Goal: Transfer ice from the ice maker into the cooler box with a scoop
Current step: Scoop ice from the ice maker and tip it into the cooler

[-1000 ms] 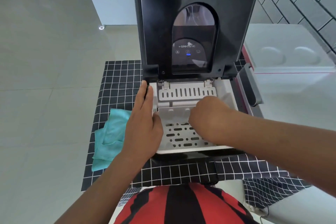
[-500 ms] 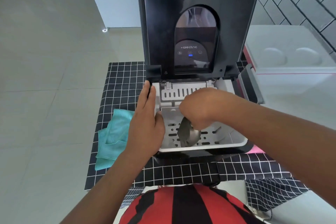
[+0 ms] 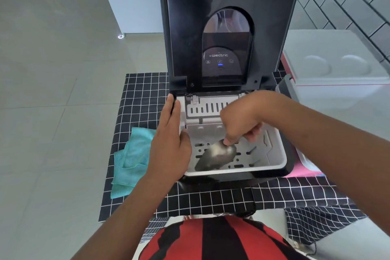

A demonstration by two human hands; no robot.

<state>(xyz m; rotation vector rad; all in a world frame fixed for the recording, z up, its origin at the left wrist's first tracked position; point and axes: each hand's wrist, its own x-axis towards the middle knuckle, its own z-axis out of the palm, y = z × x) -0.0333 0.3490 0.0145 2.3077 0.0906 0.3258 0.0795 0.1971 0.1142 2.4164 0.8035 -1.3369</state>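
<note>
Half a second ago the metal scoop [image 3: 215, 156] was only partly visible under our right hand [image 3: 240, 121]; a second ago it was hidden altogether. Now its bowl lies in plain sight low in the white slotted basket [image 3: 259, 160] of the ice maker [image 3: 230, 27], pointing toward the front-left corner. Our right hand has its fingers curled around the scoop's handle, gripping it from above. Our left hand [image 3: 168, 148] rests flat against the left rim of the ice maker, fingers straight, thumb hooked just inside the basket wall, steadying the machine as it did a second ago.

We cannot make out any ice in the scoop or on the basket floor; the slots show through bare, and the scoop is motion-blurred, so we leave that open. We judge that we are at the scooping stroke, early in the task, with nothing yet carried over.

The cooler box [image 3: 337, 65], white with a red edge, sits closed to the right of the ice maker, beside it on the black checked tablecloth [image 3: 143, 95]. Its lid looks shut, so it would need opening before any ice goes in. A teal cloth [image 3: 130, 160] lies to the left.
</note>
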